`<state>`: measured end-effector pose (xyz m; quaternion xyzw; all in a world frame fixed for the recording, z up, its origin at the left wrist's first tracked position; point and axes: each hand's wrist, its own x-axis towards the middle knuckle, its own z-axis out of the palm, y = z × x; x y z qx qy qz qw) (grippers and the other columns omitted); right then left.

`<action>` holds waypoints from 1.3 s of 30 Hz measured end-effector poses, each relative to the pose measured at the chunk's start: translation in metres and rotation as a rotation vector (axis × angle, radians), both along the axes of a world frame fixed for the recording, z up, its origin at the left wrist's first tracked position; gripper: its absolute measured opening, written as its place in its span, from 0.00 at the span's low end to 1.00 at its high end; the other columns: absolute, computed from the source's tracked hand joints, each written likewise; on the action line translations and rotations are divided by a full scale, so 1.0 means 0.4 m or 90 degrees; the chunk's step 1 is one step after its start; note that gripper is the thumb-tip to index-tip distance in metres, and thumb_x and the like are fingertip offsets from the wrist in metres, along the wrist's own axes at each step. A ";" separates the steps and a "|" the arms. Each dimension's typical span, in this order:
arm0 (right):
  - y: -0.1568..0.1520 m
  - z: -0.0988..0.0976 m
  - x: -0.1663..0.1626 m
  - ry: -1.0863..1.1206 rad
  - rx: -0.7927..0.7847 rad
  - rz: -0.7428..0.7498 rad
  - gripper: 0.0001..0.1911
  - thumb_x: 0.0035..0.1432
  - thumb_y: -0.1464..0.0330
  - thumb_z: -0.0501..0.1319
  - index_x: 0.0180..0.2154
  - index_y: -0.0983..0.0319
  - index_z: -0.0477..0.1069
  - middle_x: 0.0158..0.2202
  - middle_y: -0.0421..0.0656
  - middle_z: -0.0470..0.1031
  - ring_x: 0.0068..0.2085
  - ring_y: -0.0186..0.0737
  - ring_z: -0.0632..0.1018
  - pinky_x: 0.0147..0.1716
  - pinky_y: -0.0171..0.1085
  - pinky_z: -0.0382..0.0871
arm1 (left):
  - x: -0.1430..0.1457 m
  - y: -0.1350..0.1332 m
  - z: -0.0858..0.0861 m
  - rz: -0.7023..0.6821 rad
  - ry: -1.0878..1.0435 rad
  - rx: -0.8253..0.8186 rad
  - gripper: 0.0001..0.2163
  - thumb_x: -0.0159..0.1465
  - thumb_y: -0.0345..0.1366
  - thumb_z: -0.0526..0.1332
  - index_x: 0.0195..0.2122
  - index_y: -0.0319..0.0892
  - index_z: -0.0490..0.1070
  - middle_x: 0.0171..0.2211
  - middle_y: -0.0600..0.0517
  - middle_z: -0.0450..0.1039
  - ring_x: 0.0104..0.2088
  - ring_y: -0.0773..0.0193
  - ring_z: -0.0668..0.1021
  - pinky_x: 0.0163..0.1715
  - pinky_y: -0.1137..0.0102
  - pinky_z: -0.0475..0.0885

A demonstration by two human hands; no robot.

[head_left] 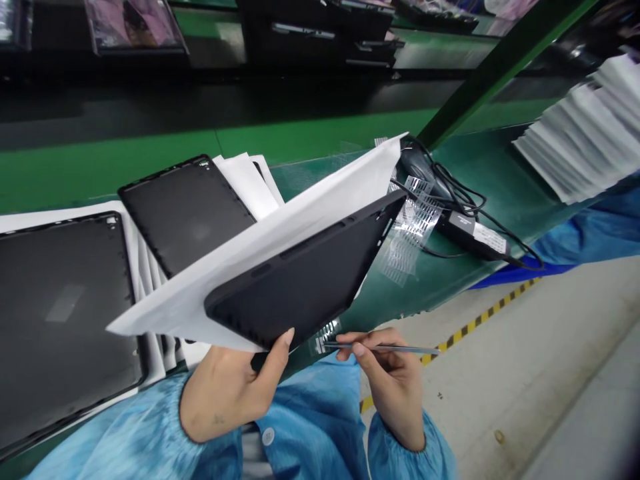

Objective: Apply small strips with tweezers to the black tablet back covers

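Note:
My left hand (235, 387) grips the near edge of a black tablet back cover (305, 273), thumb on top, together with a white sheet (280, 240) under it. The cover is lifted and tilted above the table. In my right hand (387, 373) are thin metal tweezers (390, 348), pinched between thumb and fingers. At their tips is a small clear film piece with pale marks (326, 339), close to the cover's near edge. Whether the film touches the cover I cannot tell. My left fingers are hidden beneath the sheet.
More black covers (65, 313) lie on white sheets at left, another cover (187, 207) behind. Clear perforated strips (413, 213), a cabled black device (473, 233) and a stack of white sheets (585, 127) stand right. A green post (505, 67) slants up behind.

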<state>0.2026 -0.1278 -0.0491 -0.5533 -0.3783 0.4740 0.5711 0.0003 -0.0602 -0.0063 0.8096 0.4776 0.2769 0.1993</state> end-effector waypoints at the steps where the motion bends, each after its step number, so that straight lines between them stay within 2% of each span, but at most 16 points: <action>1: -0.001 0.000 0.000 0.003 0.000 -0.002 0.05 0.58 0.75 0.60 0.33 0.60 0.66 0.35 0.42 0.80 0.28 0.34 0.80 0.31 0.35 0.76 | 0.001 0.000 0.002 -0.001 0.004 0.000 0.13 0.64 0.38 0.52 0.31 0.43 0.75 0.13 0.58 0.67 0.14 0.66 0.72 0.17 0.73 0.69; 4: -0.001 0.001 -0.001 -0.002 -0.009 -0.015 0.06 0.58 0.75 0.60 0.33 0.59 0.66 0.36 0.42 0.80 0.28 0.34 0.80 0.31 0.35 0.76 | 0.004 0.001 0.005 0.002 0.009 0.008 0.14 0.65 0.38 0.51 0.31 0.43 0.75 0.13 0.56 0.68 0.14 0.66 0.72 0.12 0.74 0.63; 8: 0.004 0.009 -0.005 -0.018 -0.028 -0.016 0.05 0.58 0.75 0.61 0.33 0.59 0.66 0.35 0.42 0.80 0.28 0.35 0.80 0.31 0.36 0.76 | 0.002 0.004 0.007 -0.036 0.065 0.116 0.16 0.65 0.34 0.48 0.32 0.42 0.76 0.20 0.51 0.73 0.19 0.63 0.76 0.17 0.73 0.69; 12: 0.007 0.011 -0.006 -0.017 -0.033 -0.019 0.05 0.58 0.74 0.61 0.33 0.59 0.66 0.35 0.42 0.80 0.27 0.34 0.80 0.30 0.35 0.76 | -0.006 -0.001 -0.002 -0.082 0.130 0.206 0.17 0.65 0.30 0.47 0.34 0.41 0.76 0.19 0.51 0.73 0.18 0.61 0.75 0.17 0.71 0.69; 18: 0.014 0.004 -0.009 -0.028 -0.032 -0.027 0.06 0.58 0.74 0.61 0.34 0.60 0.65 0.34 0.42 0.80 0.26 0.35 0.80 0.30 0.36 0.76 | -0.007 -0.010 -0.018 -0.045 0.096 0.120 0.13 0.65 0.34 0.51 0.34 0.41 0.76 0.19 0.52 0.73 0.19 0.58 0.77 0.19 0.68 0.72; 23: 0.005 0.011 -0.012 -0.064 -0.004 -0.041 0.06 0.58 0.76 0.61 0.34 0.60 0.66 0.30 0.42 0.80 0.26 0.38 0.79 0.28 0.37 0.76 | -0.009 -0.015 -0.026 -0.049 0.112 0.184 0.12 0.63 0.31 0.52 0.37 0.43 0.75 0.20 0.52 0.74 0.20 0.59 0.77 0.18 0.68 0.71; 27: -0.016 0.036 -0.006 -0.143 0.098 -0.045 0.08 0.56 0.79 0.60 0.33 0.60 0.68 0.32 0.41 0.80 0.29 0.40 0.80 0.31 0.42 0.76 | -0.010 -0.021 -0.040 -0.003 0.057 0.134 0.08 0.60 0.34 0.56 0.37 0.47 0.75 0.22 0.52 0.75 0.23 0.58 0.78 0.23 0.67 0.74; 30: -0.019 0.055 -0.002 -0.177 0.148 -0.097 0.09 0.56 0.80 0.60 0.33 0.60 0.68 0.33 0.42 0.80 0.28 0.40 0.80 0.30 0.43 0.76 | -0.008 -0.023 -0.047 0.021 0.016 0.098 0.07 0.60 0.35 0.57 0.37 0.47 0.73 0.24 0.52 0.76 0.24 0.57 0.78 0.25 0.65 0.75; 33: -0.009 0.056 -0.006 -0.150 0.087 -0.123 0.08 0.56 0.79 0.61 0.33 0.60 0.67 0.33 0.42 0.80 0.27 0.38 0.80 0.28 0.39 0.76 | -0.006 -0.023 -0.047 0.023 0.003 0.079 0.08 0.59 0.34 0.57 0.38 0.46 0.73 0.26 0.52 0.77 0.26 0.57 0.78 0.27 0.64 0.76; 35: -0.003 0.046 -0.010 -0.128 0.045 -0.096 0.07 0.57 0.78 0.61 0.33 0.60 0.67 0.28 0.39 0.79 0.29 0.39 0.80 0.29 0.38 0.76 | -0.005 -0.023 -0.045 0.020 0.003 0.069 0.07 0.59 0.34 0.57 0.38 0.46 0.73 0.28 0.52 0.78 0.28 0.56 0.79 0.28 0.65 0.76; 39: -0.002 0.025 -0.020 -0.125 0.008 -0.054 0.07 0.57 0.76 0.61 0.33 0.59 0.67 0.23 0.37 0.76 0.36 0.43 0.81 0.32 0.37 0.76 | -0.005 -0.024 -0.042 0.006 0.026 0.086 0.06 0.60 0.34 0.57 0.37 0.46 0.73 0.27 0.53 0.78 0.25 0.57 0.78 0.24 0.65 0.75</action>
